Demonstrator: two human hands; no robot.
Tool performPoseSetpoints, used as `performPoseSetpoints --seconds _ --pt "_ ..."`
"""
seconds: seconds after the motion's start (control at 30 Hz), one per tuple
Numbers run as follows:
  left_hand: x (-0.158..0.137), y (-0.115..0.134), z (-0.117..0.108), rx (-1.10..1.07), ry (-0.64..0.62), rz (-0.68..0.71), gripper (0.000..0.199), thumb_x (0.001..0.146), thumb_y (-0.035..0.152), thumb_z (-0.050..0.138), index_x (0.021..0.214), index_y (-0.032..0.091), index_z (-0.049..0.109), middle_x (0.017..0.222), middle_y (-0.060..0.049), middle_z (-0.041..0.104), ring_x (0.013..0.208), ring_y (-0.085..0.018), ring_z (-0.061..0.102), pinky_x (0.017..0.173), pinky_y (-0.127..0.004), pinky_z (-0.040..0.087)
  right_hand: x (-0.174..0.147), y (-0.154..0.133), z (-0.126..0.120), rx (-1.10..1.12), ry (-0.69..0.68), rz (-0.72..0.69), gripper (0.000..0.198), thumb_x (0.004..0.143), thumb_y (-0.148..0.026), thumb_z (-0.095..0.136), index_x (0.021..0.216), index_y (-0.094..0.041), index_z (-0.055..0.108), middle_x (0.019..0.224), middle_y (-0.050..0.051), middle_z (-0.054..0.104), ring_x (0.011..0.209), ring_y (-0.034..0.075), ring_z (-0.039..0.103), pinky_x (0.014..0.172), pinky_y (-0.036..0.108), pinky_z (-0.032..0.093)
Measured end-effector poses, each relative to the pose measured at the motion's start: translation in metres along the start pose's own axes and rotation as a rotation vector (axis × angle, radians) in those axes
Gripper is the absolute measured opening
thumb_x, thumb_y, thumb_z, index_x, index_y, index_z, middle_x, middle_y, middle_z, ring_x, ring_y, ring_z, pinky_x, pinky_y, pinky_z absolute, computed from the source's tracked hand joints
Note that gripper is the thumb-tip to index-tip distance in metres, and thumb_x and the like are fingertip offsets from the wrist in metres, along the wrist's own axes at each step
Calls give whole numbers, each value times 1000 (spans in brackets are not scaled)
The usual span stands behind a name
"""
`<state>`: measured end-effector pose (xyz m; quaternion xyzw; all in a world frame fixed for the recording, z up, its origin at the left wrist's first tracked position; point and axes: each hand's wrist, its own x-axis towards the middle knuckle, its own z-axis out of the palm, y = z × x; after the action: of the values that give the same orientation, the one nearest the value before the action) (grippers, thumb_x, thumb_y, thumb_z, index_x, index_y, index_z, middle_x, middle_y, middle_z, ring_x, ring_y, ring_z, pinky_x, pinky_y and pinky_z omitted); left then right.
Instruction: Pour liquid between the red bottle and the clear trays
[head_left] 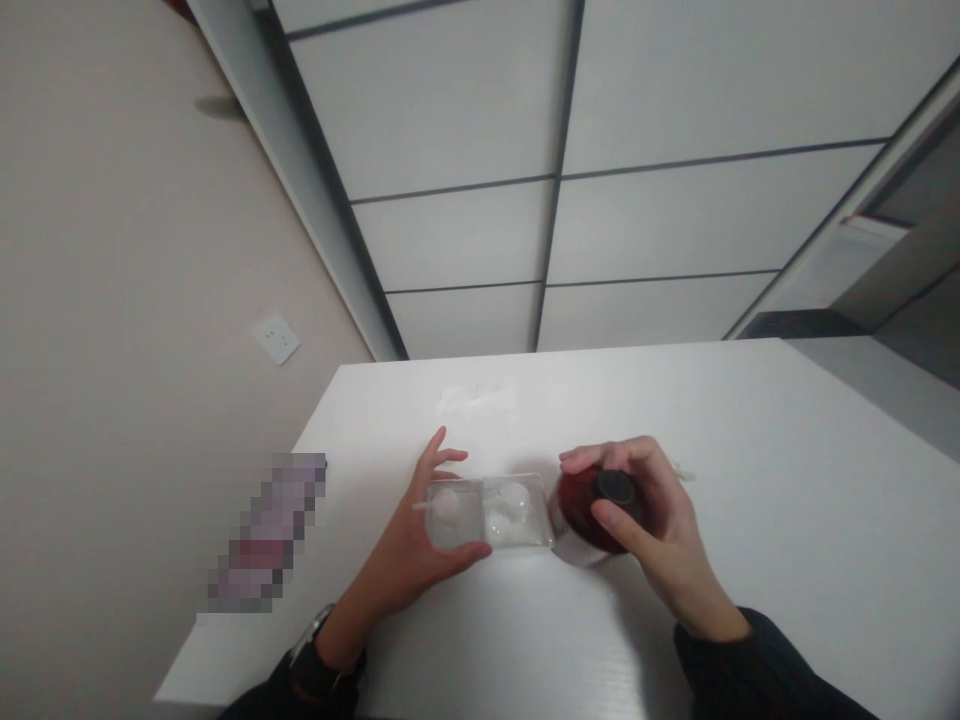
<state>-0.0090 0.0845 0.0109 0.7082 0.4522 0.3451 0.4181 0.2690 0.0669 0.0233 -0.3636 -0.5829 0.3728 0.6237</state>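
A clear plastic tray [519,538] with two compartments rests on the table, a whitish lump [448,508] in its left half and a clear-and-white rounded piece [514,500] in its right half; I cannot tell what they are. My left hand [427,540] is around the tray's left end, thumb along the front edge and fingers at the back, the index finger raised. Just right of the tray stands a dark red bottle [577,500] with a black cap [615,487] and a pale lower part. My right hand [660,510] wraps over it, thumb in front and fingers behind.
Behind the tray lies a flat whitish sheet [478,402] on the white table [750,420]. A blurred-out object [259,535] is near the left edge. A small white piece [684,472] shows behind my right hand. Walls bound the left and back.
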Motion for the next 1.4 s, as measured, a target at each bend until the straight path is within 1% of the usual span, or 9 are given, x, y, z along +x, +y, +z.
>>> performPoseSetpoints --seconds 0.13,0.27,0.43,0.63,0.8,0.9,1.07,1.27,1.4 --pt "1 1 -1 3 -5 -1 114 80 45 90 168 41 16 152 -10 49 126 -30 60 115 -57 48 0 1 -4 15 -47 31 17 96 -44 76 104 -29 72 110 5 78 112 25 73 99 41 58" --pt "1 1 -3 18 -19 -12 113 81 46 89 167 41 16 149 -10 51 126 -30 61 116 -56 48 1 0 -9 -57 -133 -6 35 105 -56 57 115 -29 78 118 9 77 116 28 71 102 43 56" --pt "1 0 -2 25 -10 -18 113 81 48 90 167 42 17 149 -8 51 127 -29 60 116 -54 48 -2 -1 -5 46 -24 33 25 95 -45 79 115 -33 69 111 3 78 110 23 73 96 35 58" --pt "1 1 -3 22 -17 -24 112 81 49 90 167 39 20 148 -9 52 128 -29 60 117 -54 47 1 -2 -13 -80 -181 -39 31 105 -51 60 123 -31 74 121 8 77 117 26 71 101 41 57" --pt "1 3 -4 25 -14 -38 109 80 47 90 167 39 24 148 -10 53 129 -31 60 117 -55 48 -1 -2 -10 1 -111 12 26 96 -39 78 116 -31 63 114 5 79 113 25 74 94 38 61" --pt "1 4 -4 29 -14 -40 108 80 46 90 167 39 26 148 -9 53 129 -31 60 117 -55 48 -1 -3 -9 21 -98 7 15 97 -38 76 106 -30 68 112 5 79 113 25 74 99 40 60" --pt "2 4 -3 24 -15 -36 106 80 46 90 166 38 29 146 -10 55 127 -31 61 118 -56 47 0 -4 -14 -50 -143 -20 28 105 -49 60 119 -32 78 120 8 78 121 29 70 106 47 56" --pt "3 3 -4 25 -31 -38 106 80 50 89 166 38 29 147 -10 54 128 -31 60 118 -55 46 -1 -12 -11 -27 -80 -46 31 103 -53 63 122 -36 79 130 5 78 133 29 66 117 50 51" --pt "3 4 -4 33 -32 -43 105 81 51 89 166 36 30 147 -10 54 129 -31 60 118 -55 46 3 -10 -18 60 180 -8 27 101 -49 67 121 -35 79 132 5 78 133 27 68 120 52 51"
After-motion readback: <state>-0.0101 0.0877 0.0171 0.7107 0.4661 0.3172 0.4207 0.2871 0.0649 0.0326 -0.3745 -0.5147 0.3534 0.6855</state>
